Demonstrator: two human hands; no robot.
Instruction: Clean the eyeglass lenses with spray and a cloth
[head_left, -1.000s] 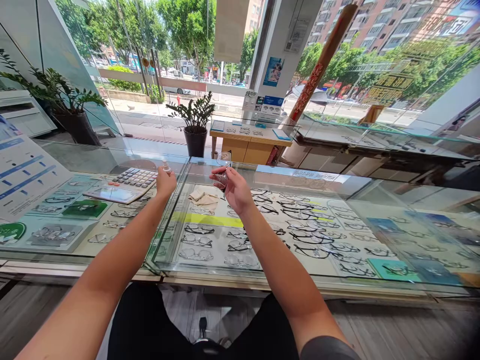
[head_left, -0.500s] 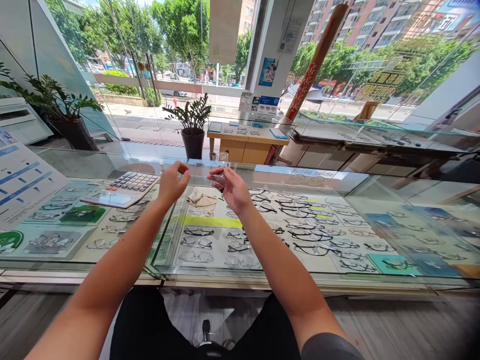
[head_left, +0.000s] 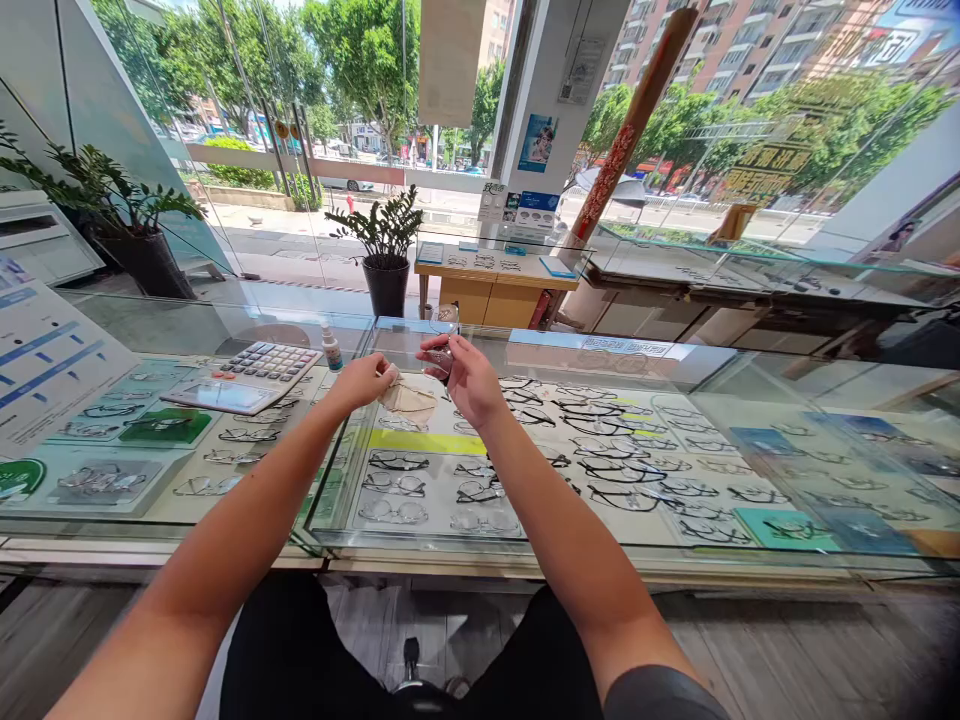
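Pinched beige cloth (head_left: 411, 402) by its edge with curled left hand (head_left: 366, 380); gripped eyeglasses (head_left: 444, 325) in closed right hand (head_left: 471, 378) just beside, small bottle (head_left: 331, 348) upright just beyond the left.

A pair of thin-rimmed spectacles with clear lenses (head_left: 444, 338) stands on end just above the glass counter top (head_left: 675, 372); one lens points up, the other sits low among the pinching fingers of the right hand (head_left: 469, 382); a soft beige cloth (head_left: 411, 400) lies crumpled on the same glass, just below and left of the spectacles; the left hand (head_left: 366, 381) has its fingertips at the cloth's left edge, though whether they grip it is unclear.
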